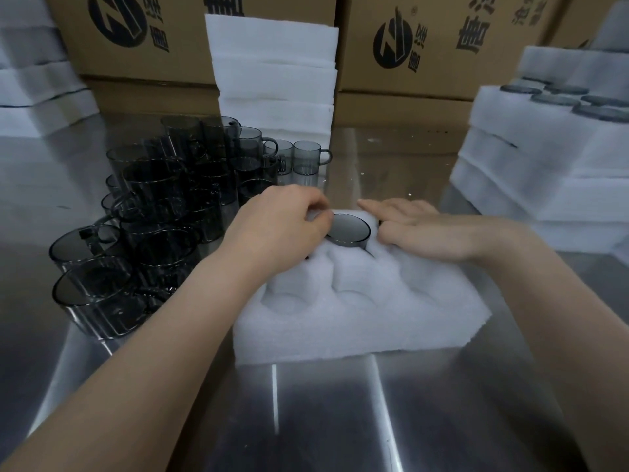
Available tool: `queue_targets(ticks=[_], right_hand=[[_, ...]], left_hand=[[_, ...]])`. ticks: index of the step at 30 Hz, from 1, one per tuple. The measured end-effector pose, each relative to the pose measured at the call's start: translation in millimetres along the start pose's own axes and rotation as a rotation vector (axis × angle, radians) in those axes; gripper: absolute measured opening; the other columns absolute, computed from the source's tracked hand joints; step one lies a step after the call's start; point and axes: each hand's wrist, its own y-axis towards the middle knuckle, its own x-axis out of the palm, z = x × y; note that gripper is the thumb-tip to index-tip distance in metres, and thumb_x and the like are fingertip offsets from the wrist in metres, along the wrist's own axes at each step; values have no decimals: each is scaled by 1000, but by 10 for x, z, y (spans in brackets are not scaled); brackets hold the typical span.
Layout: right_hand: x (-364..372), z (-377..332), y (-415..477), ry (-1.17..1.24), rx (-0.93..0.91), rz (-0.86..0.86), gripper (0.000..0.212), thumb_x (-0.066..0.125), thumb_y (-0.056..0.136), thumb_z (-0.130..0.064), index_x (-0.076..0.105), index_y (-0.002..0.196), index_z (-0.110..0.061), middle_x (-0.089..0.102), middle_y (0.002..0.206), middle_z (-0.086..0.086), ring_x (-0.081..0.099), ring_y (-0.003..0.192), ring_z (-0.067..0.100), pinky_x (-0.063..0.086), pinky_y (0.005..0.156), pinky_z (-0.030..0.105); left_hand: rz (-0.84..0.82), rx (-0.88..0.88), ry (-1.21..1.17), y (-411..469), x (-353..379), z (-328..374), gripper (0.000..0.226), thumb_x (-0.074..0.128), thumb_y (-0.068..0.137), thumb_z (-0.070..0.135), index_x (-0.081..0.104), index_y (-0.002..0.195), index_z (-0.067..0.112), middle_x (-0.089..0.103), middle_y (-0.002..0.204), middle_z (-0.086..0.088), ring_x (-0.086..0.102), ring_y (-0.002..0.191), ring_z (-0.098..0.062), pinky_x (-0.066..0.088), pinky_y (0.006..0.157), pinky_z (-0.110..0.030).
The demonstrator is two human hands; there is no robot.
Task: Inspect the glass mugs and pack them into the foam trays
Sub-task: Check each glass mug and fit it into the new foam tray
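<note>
Our left hand (279, 229) pinched the grey glass mug (349, 230); our right hand (418, 233), flat beside it, steadied the foam tray (357, 323).

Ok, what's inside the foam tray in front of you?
One mug sits in the foam tray's far middle pocket; the near pockets look empty. The left hand and right hand cover the far corners.
</note>
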Motion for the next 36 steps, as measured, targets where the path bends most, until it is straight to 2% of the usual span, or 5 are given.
queue_targets(ticks=[5, 9, 14, 25, 36], right_hand=[[-84, -52, 218, -15, -63, 149, 41, 38, 97, -29, 54, 135, -25, 47, 147, 2, 38, 138, 23, 27, 115, 37], [-210, -277, 241, 320, -250, 478, 33, 46, 98, -15, 62, 125, -25, 60, 112, -19, 55, 96, -8, 40, 78, 4], [-452, -879, 710, 378, -282, 367, 47, 45, 97, -14, 44, 144, -21, 54, 119, -6, 65, 98, 14, 60, 75, 31], [-338, -1185, 1420, 377, -104, 281, 31, 43, 99, -7, 52, 127, 3, 64, 78, 13, 56, 52, 23, 50, 50, 29], [-338, -1065, 1155, 741, -190, 323, 19, 44, 104, -20, 51, 86, -18, 67, 81, 5, 60, 51, 15, 45, 48, 22]], left_hand=[[0, -21, -19, -7, -11, 13, 18, 52, 92, 32, 70, 97, 31, 69, 89, 9, 63, 68, -14, 55, 77, -39], [9, -27, -28, 5, -13, 15, 20, 52, 92, 29, 71, 95, 29, 69, 84, 8, 65, 67, -16, 55, 75, -39], [8, -25, -32, 18, -4, 8, 20, 52, 92, 29, 71, 96, 29, 69, 84, 6, 66, 68, -21, 55, 75, -39], [43, -10, -14, 36, 15, -27, 20, 51, 90, 28, 71, 95, 24, 70, 88, -1, 64, 85, -28, 54, 75, -42], [45, 3, -37, 31, 21, -36, 20, 53, 91, 30, 71, 98, 30, 69, 87, 5, 64, 87, -21, 54, 78, -40]])
